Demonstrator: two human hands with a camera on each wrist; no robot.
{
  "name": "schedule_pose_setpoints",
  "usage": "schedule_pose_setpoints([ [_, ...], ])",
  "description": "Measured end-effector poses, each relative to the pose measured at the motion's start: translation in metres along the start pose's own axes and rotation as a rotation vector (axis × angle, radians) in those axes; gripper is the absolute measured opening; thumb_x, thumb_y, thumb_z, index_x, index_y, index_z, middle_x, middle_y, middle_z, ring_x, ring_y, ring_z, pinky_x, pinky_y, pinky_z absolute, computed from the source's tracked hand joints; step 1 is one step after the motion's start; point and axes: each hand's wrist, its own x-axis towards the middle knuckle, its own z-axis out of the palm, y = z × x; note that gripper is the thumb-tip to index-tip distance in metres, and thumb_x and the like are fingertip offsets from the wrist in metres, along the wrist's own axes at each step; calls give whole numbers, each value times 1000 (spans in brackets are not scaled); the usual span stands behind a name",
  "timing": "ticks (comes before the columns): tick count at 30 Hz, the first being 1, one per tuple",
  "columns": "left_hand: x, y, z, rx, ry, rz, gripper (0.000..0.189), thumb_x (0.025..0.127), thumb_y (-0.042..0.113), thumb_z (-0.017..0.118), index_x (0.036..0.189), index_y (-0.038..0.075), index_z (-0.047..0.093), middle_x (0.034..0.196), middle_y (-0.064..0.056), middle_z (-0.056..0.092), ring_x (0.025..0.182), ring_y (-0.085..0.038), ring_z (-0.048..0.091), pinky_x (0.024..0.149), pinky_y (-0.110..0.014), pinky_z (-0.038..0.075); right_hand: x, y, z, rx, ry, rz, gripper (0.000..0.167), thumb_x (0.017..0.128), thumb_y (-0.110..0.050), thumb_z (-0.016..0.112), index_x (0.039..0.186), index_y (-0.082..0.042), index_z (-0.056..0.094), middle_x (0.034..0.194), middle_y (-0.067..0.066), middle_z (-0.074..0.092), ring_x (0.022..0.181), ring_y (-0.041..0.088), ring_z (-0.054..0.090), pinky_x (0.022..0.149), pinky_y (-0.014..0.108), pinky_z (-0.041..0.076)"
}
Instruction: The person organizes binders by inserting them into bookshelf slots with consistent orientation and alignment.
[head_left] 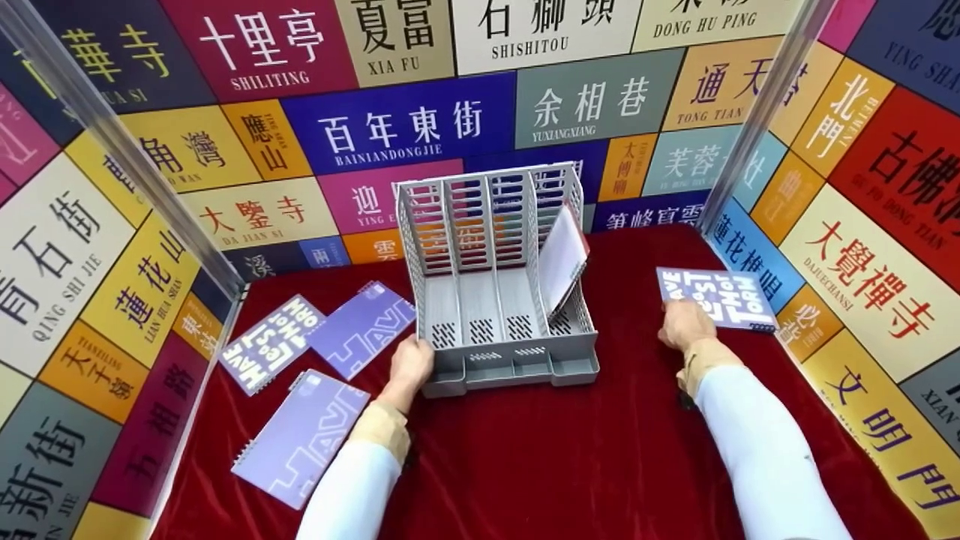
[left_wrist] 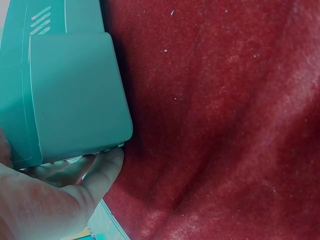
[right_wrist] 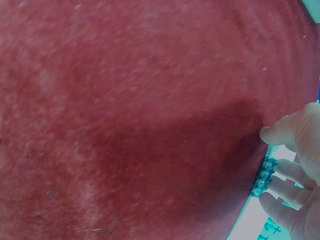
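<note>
A grey file organizer [head_left: 480, 300] with upright slotted dividers and small front trays stands mid-table. My left hand [head_left: 412, 365] grips its front left corner; in the left wrist view bent fingers [left_wrist: 104, 172] press against the front tray's side [left_wrist: 82, 97]. One notebook [head_left: 564, 259] leans in the organizer's rightmost slot. On the right, my right hand [head_left: 686, 324] lies over the left edge of a spiral notebook [head_left: 724, 300] with white lettering. The right wrist view shows fairly straight fingers [right_wrist: 290, 192] on that notebook, beside its spiral, with the thumb apart from them.
Left of the organizer lie a white-lettered spiral notebook [head_left: 274, 341] and two purple notebooks, one farther back [head_left: 360, 326] and one nearer [head_left: 300, 439]. Red cloth [head_left: 540, 457] covers the table. Printed panels [head_left: 405, 124] stand behind and at both sides.
</note>
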Motion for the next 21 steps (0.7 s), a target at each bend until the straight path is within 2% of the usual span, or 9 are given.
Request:
schedule_pose_setpoints([
  [3,0,1,0,-2,-2,-1,50,103,32,39,124,10,80,128,-16,82,117,-38,76,101,-55,59,-4,3,-1,-22,10,29,37,90,-12,74,121,7,69,130,39,69,122,59,69,101,71,61],
  [5,0,1,0,-2,-3,2,48,103,32,41,123,10,80,128,-17,82,116,-39,76,101,-55,59,-11,2,-5,-32,18,58,34,91,-14,76,117,8,71,129,39,69,122,59,69,99,70,62],
  [9,3,-3,2,2,-11,-3,47,104,33,42,123,12,80,130,-16,81,116,-38,76,103,-54,59,-31,-4,-20,-23,17,97,37,92,-12,75,121,11,72,131,42,68,123,60,68,97,69,63],
  [12,6,-6,3,3,-15,-3,48,104,33,41,123,12,80,130,-16,81,116,-38,76,102,-55,59,-41,-8,-30,-15,10,87,35,94,-8,68,123,12,71,132,43,66,123,62,68,96,70,63],
  [13,-2,2,-5,-3,-19,8,47,105,33,42,123,11,79,131,-16,81,117,-37,76,103,-54,59,-42,-9,-31,-14,10,84,34,95,-7,66,123,12,71,132,43,66,123,62,68,97,70,63],
  [16,-2,1,-5,-12,-16,-2,46,104,34,44,122,12,80,130,-16,81,116,-37,76,103,-54,59,-40,-7,-28,-19,17,67,32,97,-5,61,122,11,71,131,42,67,122,62,69,96,70,63],
  [19,-2,0,-4,-10,-24,-2,46,105,34,43,123,11,79,132,-16,80,118,-38,76,105,-55,59,-31,-1,-16,-30,41,60,31,96,-4,60,121,9,73,129,42,69,119,62,70,95,70,62],
  [20,7,-8,4,-1,-22,-12,47,105,34,43,124,11,79,132,-17,80,118,-39,76,104,-57,59,-27,3,-12,-35,47,57,31,96,-4,59,121,9,73,129,42,70,119,62,70,95,71,62],
  [21,7,-9,4,1,-24,-8,47,105,33,42,125,11,79,133,-17,80,119,-41,76,105,-58,58,-23,6,-8,-40,52,56,31,96,-3,58,120,9,73,128,42,70,118,62,71,94,71,62],
])
